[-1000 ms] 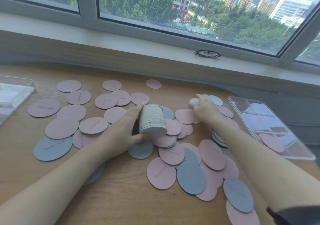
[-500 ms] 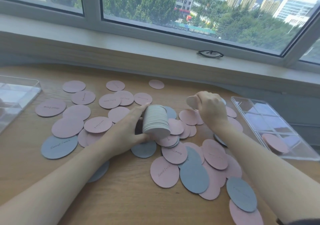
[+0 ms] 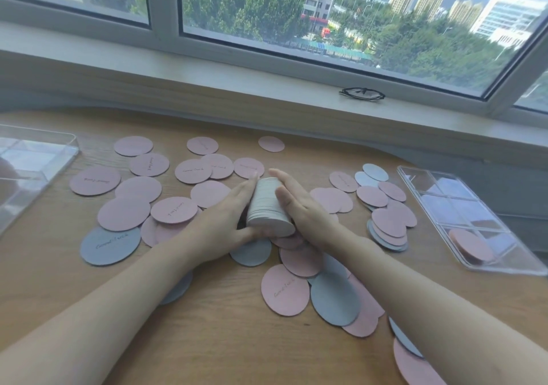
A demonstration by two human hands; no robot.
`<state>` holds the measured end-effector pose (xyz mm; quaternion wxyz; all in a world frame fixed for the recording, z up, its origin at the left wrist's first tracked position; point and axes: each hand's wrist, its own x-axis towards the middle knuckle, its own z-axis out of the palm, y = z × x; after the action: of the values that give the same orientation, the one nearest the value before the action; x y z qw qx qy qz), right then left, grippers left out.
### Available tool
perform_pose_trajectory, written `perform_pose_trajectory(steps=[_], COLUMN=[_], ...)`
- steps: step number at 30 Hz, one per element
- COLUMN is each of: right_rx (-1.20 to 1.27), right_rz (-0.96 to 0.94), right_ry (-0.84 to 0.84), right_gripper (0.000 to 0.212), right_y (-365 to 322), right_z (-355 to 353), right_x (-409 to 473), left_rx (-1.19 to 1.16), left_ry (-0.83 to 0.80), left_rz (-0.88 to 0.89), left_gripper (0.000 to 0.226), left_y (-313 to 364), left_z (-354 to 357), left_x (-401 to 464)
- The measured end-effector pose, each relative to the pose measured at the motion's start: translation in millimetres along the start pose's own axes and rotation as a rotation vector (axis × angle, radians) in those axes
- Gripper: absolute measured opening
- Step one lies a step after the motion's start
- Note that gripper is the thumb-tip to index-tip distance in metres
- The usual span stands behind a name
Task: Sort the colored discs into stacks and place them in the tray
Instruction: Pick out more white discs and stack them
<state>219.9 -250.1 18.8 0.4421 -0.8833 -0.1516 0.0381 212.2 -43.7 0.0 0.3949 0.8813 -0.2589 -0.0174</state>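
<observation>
A stack of grey discs (image 3: 268, 203) lies tilted on its side at the middle of the wooden table. My left hand (image 3: 219, 224) holds it from the left, fingers along its side and thumb under its near end. My right hand (image 3: 305, 206) presses flat against its right side, thumb on top. Loose pink discs (image 3: 284, 289) and grey discs (image 3: 109, 245) are scattered all around. A clear compartment tray (image 3: 439, 200) sits at the right with a few pink discs (image 3: 470, 245) in its near section.
A clear plastic box (image 3: 59, 159) stands at the left table edge. A small overlapping pile of pink and grey discs (image 3: 388, 230) lies between my right hand and the tray. Folded glasses (image 3: 362, 93) rest on the window sill behind.
My right hand has come from the right-hand pile with a disc to the stack and now presses against its right side. My left hand stayed on the stack.
</observation>
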Motion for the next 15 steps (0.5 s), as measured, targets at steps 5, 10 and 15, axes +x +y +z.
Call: perform_pose_trajectory(steps=[5,10,15], right_rx=[0.011,-0.067,-0.282], right_rz=[0.011,-0.005,0.246], right_ry=[-0.032,-0.102,0.274], right_gripper=[0.106,0.094,0.055], right_y=[-3.9,-4.1,48.2], right_z=[5.2,-10.4,-92.0], right_x=[-4.9,-7.6,15.4], left_rx=[0.064,0.061,0.043], left_ry=[-0.04,-0.013,0.0], left_rz=[-0.002,0.002,-0.007], left_gripper=[0.107,0.103,0.097], left_y=[7.5,4.5,-0.6], left_z=[1.1,1.8,2.9], left_x=[0.8,1.2,2.1])
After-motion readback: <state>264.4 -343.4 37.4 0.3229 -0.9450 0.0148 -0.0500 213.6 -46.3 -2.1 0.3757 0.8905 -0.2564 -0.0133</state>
